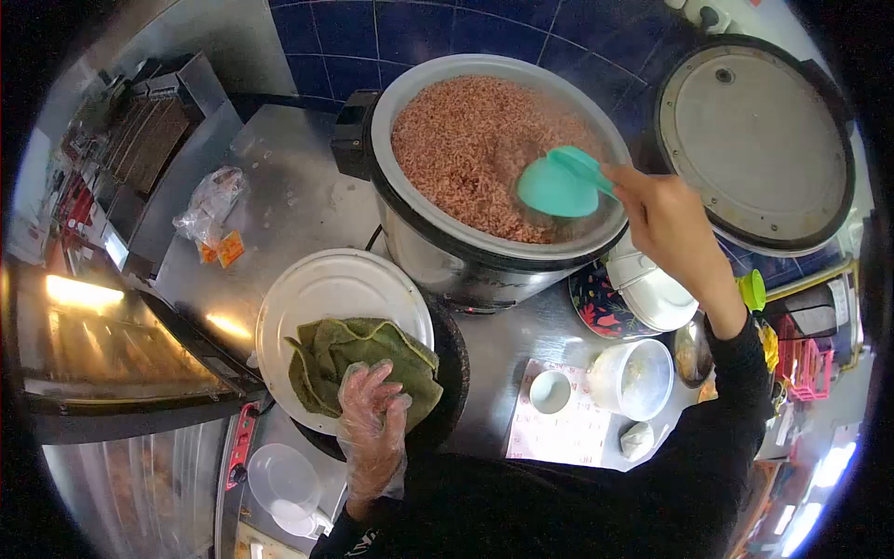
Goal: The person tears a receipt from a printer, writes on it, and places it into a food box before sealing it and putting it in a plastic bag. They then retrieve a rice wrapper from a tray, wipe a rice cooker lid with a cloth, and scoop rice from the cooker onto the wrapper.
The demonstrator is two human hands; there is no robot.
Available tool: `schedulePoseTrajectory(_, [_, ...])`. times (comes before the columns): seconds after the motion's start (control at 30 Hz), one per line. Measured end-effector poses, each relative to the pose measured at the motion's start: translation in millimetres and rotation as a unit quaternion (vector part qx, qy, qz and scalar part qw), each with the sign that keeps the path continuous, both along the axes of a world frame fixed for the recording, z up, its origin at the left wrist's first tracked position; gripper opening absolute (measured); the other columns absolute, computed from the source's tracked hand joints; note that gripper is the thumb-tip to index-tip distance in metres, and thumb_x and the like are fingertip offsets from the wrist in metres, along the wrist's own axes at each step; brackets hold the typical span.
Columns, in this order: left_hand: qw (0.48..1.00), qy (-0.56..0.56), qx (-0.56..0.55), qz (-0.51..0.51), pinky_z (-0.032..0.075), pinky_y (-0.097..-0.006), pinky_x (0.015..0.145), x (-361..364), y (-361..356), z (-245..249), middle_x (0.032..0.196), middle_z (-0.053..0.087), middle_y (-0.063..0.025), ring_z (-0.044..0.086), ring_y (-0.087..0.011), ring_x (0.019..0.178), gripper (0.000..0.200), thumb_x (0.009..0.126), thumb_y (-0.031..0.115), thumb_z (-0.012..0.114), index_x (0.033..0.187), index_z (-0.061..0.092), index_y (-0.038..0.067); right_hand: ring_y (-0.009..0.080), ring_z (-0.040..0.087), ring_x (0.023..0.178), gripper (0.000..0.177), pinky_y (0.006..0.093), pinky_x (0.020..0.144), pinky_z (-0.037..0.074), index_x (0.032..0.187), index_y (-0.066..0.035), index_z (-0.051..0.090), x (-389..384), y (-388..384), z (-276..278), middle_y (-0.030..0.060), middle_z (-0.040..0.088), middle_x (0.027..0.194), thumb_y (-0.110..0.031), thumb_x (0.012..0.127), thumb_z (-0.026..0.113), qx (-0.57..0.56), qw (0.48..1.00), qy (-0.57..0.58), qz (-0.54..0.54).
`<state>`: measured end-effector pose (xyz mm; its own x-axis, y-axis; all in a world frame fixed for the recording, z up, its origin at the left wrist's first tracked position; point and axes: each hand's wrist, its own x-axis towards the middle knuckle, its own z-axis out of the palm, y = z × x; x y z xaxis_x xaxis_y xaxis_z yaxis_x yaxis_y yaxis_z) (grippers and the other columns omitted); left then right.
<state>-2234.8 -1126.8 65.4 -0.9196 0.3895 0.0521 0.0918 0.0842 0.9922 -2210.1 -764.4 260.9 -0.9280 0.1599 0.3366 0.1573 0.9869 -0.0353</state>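
A teal rice paddle [559,188] is in my right hand [666,224], its blade over the reddish-brown rice [475,140] at the right side of a large open cooker [438,261]. Fingers of that hand wrap round the paddle's handle. My left hand [372,424], in a clear plastic glove, lies against a folded green cloth [363,368] with its fingers curled; whether they grip the cloth is unclear. Under the cloth is a round, pale metal lid [279,307], resting over a dark round pan [453,373].
The cooker's large lid [759,140] stands open at the upper right. Right of centre are white containers [652,293], a clear tub [643,380] and a small cup [550,391]. A plastic bag [212,200] lies left on the steel counter [307,177]. Clear bowls [284,480] stand lower left.
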Motion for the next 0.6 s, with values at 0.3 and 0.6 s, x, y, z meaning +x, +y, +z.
schedulePoseTrajectory(0.3, [0.999, -0.021, 0.03, 0.012, 0.052, -0.0318, 0.086, 2.2, -4.4, -1.2, 0.135, 0.041, -0.0155, 0.06, -0.0219, 0.098, 0.055, 0.084, -0.004, 0.058, 0.134, 0.035, 0.001, 0.039, 0.063, 0.076, 0.017, 0.0428, 0.068, 0.05, 0.099, -0.004, 0.067, 24.3, -13.8, 43.6, 0.0196, 0.066, 0.084, -0.006, 0.085, 0.059, -0.054, 0.998, 0.04, -0.008])
schedulePoseTrajectory(0.6, [0.999, -0.013, 0.039, -0.012, 0.05, -0.0323, 0.089, 6.1, 3.9, -2.4, 0.127, 0.052, -0.0168, 0.058, -0.0226, 0.101, 0.061, 0.085, -0.003, 0.059, 0.137, 0.028, 0.003, 0.0394, 0.063, 0.065, 0.019, 0.0475, 0.06, 0.051, 0.099, -0.01, 0.068, -23.8, -1.9, -22.6, 0.0206, 0.064, 0.07, -0.011, 0.082, 0.059, 0.014, 0.999, 0.047, -0.021])
